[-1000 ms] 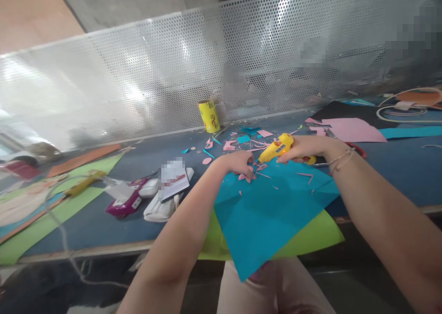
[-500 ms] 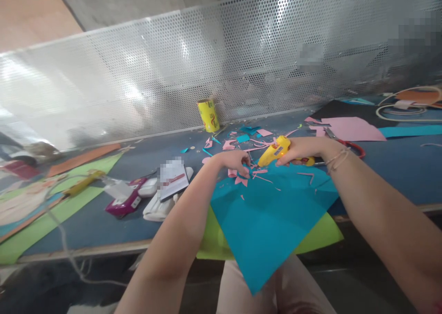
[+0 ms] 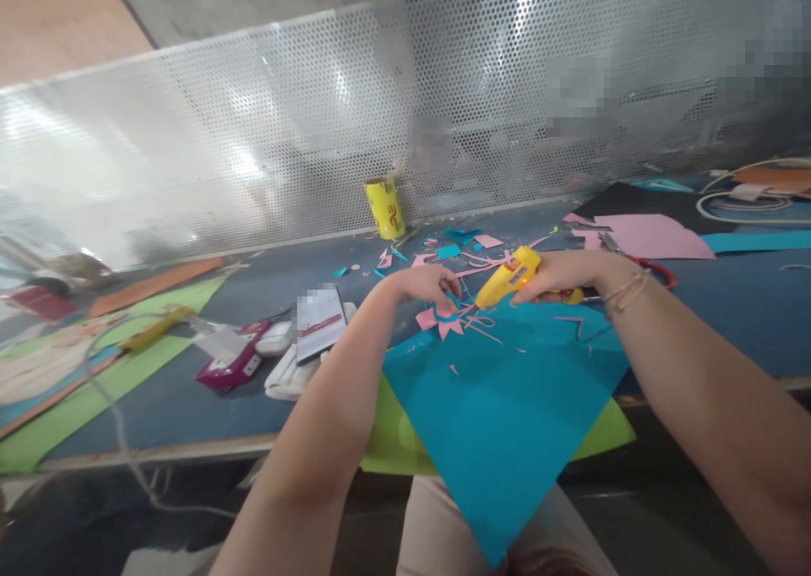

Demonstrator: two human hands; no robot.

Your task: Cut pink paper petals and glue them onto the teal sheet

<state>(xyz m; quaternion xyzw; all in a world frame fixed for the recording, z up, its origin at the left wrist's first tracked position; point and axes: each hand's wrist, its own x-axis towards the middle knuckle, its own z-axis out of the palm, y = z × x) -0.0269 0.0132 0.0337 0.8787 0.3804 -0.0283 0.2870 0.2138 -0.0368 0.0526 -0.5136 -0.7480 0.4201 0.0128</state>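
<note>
My right hand (image 3: 561, 274) is wrapped around a yellow glue gun (image 3: 507, 279), its nozzle pointing left and down. Close to the nozzle, my left hand (image 3: 431, 284) has its fingers bent over a pink paper cutout (image 3: 451, 326) with pointed petals and some blue at its centre. The fingertips seem to pinch the cutout, partly hiding it. Beneath both hands lies a large blue paper sheet (image 3: 500, 415), one corner hanging over the table edge toward my lap. Under it a green sheet (image 3: 396, 437) sticks out. Thin pink strips (image 3: 485, 333) lie beside the cutout.
Blue and pink scraps (image 3: 449, 251) lie beyond my hands, near a yellow cylinder (image 3: 385, 209) by the perforated panel (image 3: 285, 154). At left are a phone (image 3: 320, 323), a purple box (image 3: 233, 366) and another yellow glue gun (image 3: 155, 329). Red-handled scissors (image 3: 662, 270) lie right.
My left hand has tilted the pink cutout so more of its petals show. The glue gun has stayed close by, with its nozzle still near the cutout. The blue sheet's hanging corner appears slightly lower.
</note>
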